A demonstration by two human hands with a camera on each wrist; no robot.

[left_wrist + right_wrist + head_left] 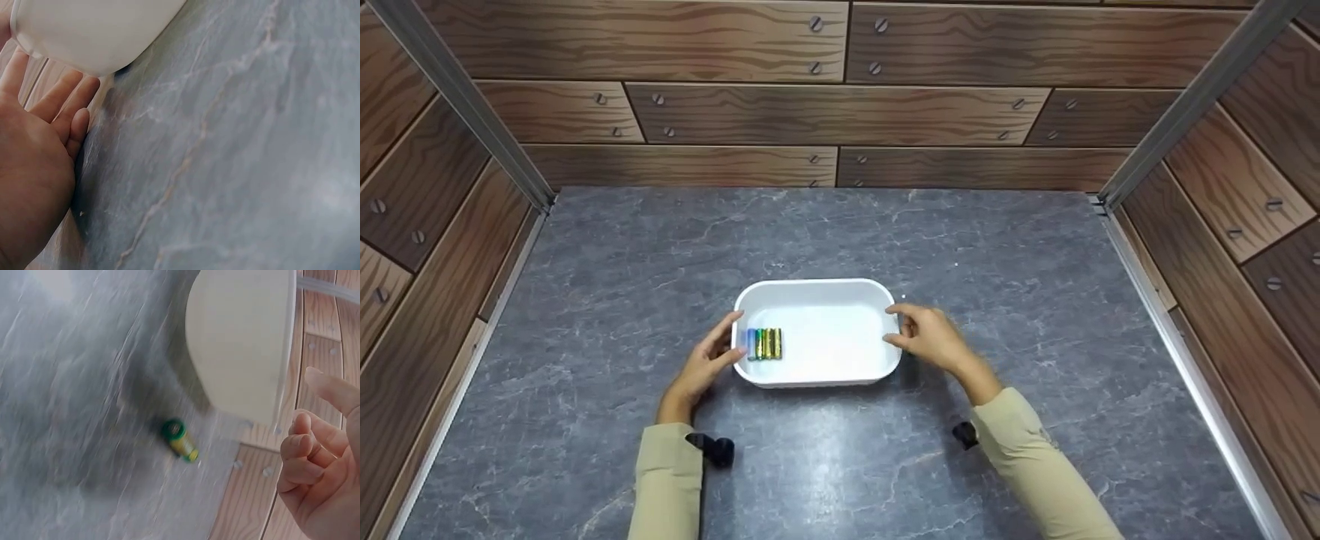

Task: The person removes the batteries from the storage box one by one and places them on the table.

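left hand [705,366] and right hand [936,339] flank the white tub [834,346], grips unclenched; only the right wrist view shows a battery [180,440] on the desk [67,410].

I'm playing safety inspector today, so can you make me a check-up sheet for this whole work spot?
Surface: dark grey, marble-patterned flat top, shining near the front.
Job's things: white, rounded-rectangular, plastic-looking tub; inside its left end, a row of small, shiny, cylindrical batteries; outside it, one loose green-and-yellow battery, visible only in the right wrist view.
Clutter: tiny white specks, too small to identify.
Left grip: bare hand, fingers fairly straight, at the tub's left end.
Right grip: bare hand, some fingers bent, at the tub's right end; touching unclear.
Cables: nothing seen.
Surroundings: brown wood-plank-patterned panels; grey, metal-looking posts.
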